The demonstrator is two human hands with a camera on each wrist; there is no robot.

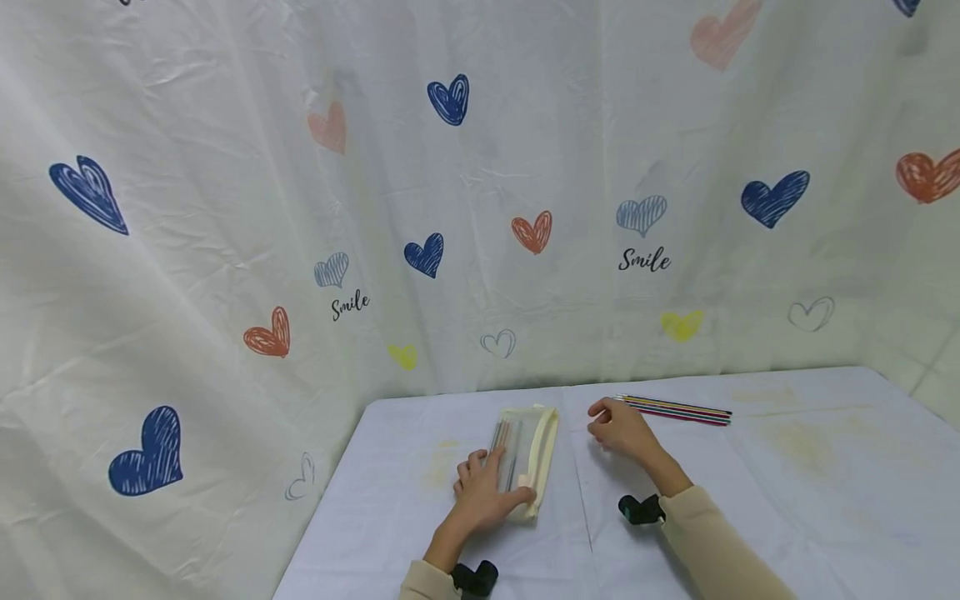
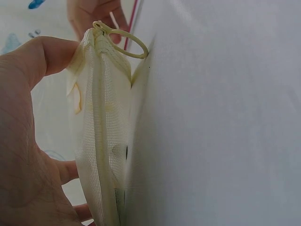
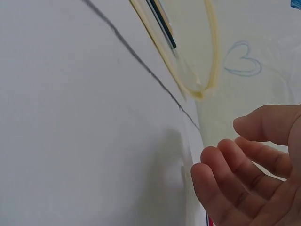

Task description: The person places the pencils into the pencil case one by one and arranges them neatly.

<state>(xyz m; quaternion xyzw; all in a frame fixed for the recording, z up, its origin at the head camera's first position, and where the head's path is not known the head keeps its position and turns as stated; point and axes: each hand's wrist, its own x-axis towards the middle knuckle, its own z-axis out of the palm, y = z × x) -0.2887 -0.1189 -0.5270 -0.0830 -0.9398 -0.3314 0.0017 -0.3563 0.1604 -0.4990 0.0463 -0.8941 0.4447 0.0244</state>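
A cream mesh zip pencil pouch (image 1: 545, 454) lies on the table, with pencils showing through its clear upper face. My left hand (image 1: 480, 496) rests spread across the near half of the pouch, fingers toward its left edge. In the left wrist view, the thumb (image 2: 54, 54) touches the pouch beside the zip end, where a cream ring pull (image 2: 134, 44) hangs. My right hand (image 1: 626, 429) hovers right of the pouch, fingers loosely bent and holding nothing. Several colored pencils (image 1: 678, 410) lie together just beyond it; in the right wrist view only a sliver of them shows.
A white cloth (image 1: 825, 500) with a crease and faint yellowish stains covers the table. Behind it hangs a pale curtain (image 1: 480, 175) printed with hearts and "Smile". Black wrist devices (image 1: 640, 509) sit at both cuffs.
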